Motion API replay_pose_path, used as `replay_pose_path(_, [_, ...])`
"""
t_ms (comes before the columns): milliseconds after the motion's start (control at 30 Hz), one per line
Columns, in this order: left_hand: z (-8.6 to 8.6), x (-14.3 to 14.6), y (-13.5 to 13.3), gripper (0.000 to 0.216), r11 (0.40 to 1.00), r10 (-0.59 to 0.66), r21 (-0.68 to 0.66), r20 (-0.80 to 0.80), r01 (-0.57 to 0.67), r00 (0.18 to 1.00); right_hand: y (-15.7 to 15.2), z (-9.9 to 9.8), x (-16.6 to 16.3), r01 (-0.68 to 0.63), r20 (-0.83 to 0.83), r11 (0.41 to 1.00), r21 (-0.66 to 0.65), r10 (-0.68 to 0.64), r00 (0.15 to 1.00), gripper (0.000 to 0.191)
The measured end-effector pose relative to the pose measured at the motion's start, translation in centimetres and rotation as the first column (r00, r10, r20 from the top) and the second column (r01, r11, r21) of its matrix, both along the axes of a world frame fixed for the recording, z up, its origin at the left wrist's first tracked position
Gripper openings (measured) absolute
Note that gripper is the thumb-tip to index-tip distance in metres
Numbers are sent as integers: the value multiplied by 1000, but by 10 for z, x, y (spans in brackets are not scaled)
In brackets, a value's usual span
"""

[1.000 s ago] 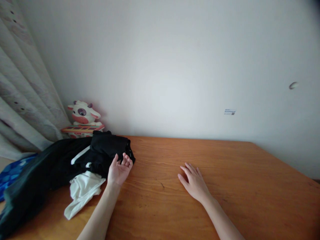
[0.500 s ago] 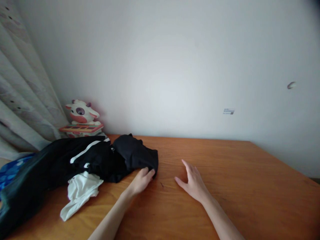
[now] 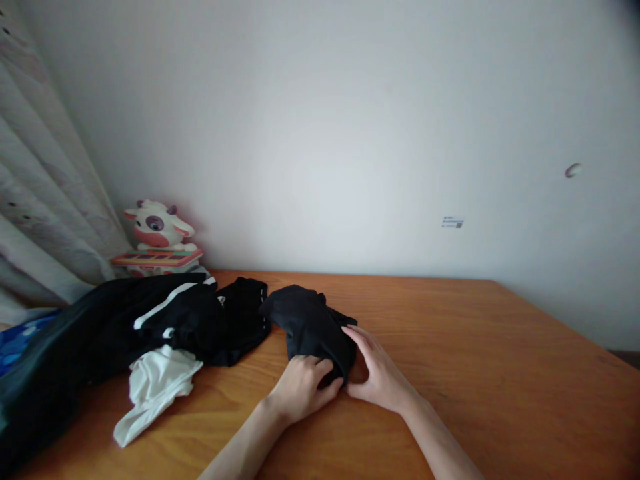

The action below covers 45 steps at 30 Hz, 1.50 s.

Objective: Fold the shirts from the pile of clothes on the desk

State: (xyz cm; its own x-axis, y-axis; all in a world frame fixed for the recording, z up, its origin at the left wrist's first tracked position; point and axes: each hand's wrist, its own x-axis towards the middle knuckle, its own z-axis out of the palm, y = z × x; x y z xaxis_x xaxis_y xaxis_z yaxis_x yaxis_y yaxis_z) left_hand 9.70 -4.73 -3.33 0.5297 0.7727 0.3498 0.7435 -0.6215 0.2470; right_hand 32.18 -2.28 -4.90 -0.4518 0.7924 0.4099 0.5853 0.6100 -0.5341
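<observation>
A bunched black garment (image 3: 313,327) lies on the wooden tabletop in front of me; its exact kind does not show. My left hand (image 3: 307,387) is closed on the near edge of this cloth, thumb below and fingers curled on top. At its right edge, my right hand (image 3: 377,373) has thumb and fingers spread apart in a C shape. Its fingertips reach the cloth's edge without a visible grip. To the left lies a pile of black clothing (image 3: 200,323) with white stripes, and a crumpled white cloth (image 3: 163,380) sits at the pile's near side.
A cow-shaped toy keyboard (image 3: 159,233) stands behind the pile by the wall. Pale curtains (image 3: 45,167) hang at the left, with a blue patterned cloth (image 3: 25,340) below them. The wooden tabletop (image 3: 475,373) extends to the right, and a white wall rises behind it.
My left hand has pulled the black garment rightward, off the pile of clothing. My right hand has come slightly left and down, and now meets the garment's right edge.
</observation>
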Motion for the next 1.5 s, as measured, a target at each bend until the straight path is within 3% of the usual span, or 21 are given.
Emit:
replay_pose_path(67, [2,-1,1,18,991,-9,137,-10,10,1000,-3,-1,-8,-13,-30,1000,-9,12,999,89])
replay_pose_path(133, [6,0,-1,12,970,-45,240,15,40,999,-3,-4,-15,28,-76,999,-25,-30,997,73])
replay_pose_path(267, [12,2,-7,33,958,-96,279,114,60,989,0,-9,-21,85,-187,993,-77,-98,977,47])
replay_pose_path(433, [6,1,-4,48,935,-30,355,102,-8,994,2,-9,-21,80,-377,977,-198,-152,914,35])
replay_pose_path(600, [0,-13,8,62,892,164,378,239,-247,957,9,-6,-19,4,-662,920,-392,-285,693,47])
replay_pose_path(700, [-3,-25,18,83,888,300,226,377,-401,876,19,-11,-13,-97,-751,835,-542,-429,503,62])
replay_pose_path(767, [-7,-32,24,91,896,367,86,413,-436,834,26,-16,-7,-145,-768,807,-573,-467,438,68])
replay_pose_path(900, [-15,-42,32,66,915,399,-156,480,-372,781,36,-25,2,-134,-761,797,-589,-492,422,69])
replay_pose_path(1067, [-12,-43,32,30,964,262,-111,521,-240,812,35,-25,-3,-25,-759,799,-601,-560,332,65])
replay_pose_path(1200, [-2,-39,26,20,974,217,-50,485,-221,847,32,-22,-9,115,-748,752,-649,-658,88,71])
replay_pose_path(1267, [0,-38,24,15,977,207,-58,493,-205,845,31,-22,-9,197,-724,713,-673,-690,20,77])
replay_pose_path(1367, [1,-36,24,12,958,287,-178,593,-224,752,30,-21,-7,321,-698,691,-648,-707,112,76])
replay_pose_path(1433, [0,-37,28,24,929,370,-278,698,-244,613,28,-20,-6,423,-684,711,-562,-687,246,72])
replay_pose_path(1500, [-1,-37,32,35,895,445,-378,789,-236,424,25,-19,-7,512,-650,757,-406,-633,421,70])
